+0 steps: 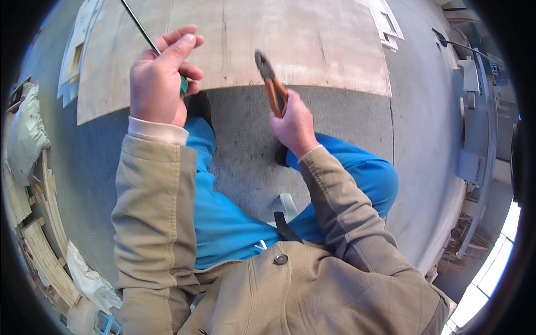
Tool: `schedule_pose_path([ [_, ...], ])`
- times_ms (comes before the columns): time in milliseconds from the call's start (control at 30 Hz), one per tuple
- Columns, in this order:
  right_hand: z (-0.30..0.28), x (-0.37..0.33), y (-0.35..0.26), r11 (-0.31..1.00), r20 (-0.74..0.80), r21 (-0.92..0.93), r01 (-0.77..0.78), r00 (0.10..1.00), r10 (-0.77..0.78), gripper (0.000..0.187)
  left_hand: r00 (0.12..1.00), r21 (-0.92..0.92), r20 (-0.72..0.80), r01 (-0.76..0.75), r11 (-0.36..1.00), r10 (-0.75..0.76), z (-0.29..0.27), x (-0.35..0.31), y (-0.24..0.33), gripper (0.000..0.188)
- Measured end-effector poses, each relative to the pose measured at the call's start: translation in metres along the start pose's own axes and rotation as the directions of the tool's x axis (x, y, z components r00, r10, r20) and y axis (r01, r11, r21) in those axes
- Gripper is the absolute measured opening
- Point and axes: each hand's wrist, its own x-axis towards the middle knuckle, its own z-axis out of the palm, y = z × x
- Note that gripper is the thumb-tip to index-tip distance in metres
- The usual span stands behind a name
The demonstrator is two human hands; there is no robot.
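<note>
My left hand is raised over the near left part of a large wooden board. Its fingers curl round a screwdriver with a green handle, mostly hidden in the palm, and a long dark shaft that points up and to the left. In my right hand, near the board's front edge, is a pair of pliers with orange handles. The dark jaws point away from me and reach just over the board's edge. The two tools are apart from each other.
Under the board's sides lie light cut-out panels. White sacks and stacked wood strips line the left. Shelving and metal parts stand along the right. My legs are spread over the concrete floor.
</note>
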Motion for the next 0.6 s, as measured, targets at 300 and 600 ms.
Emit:
schedule_pose_path([
  [300,0.003,-0.003,-0.007,0.988,0.133,-0.149,-0.044,0.989,0.064,0.056,1.000,-0.003,-0.002,0.012,1.000,-0.012,0.005,-0.002,0.002,0.025],
  [600,-0.037,0.011,-0.030,0.964,-0.288,0.249,0.096,0.957,-0.021,0.052,1.000,0.008,0.001,0.001,1.000,-0.001,0.005,0.000,0.005,0.027],
])
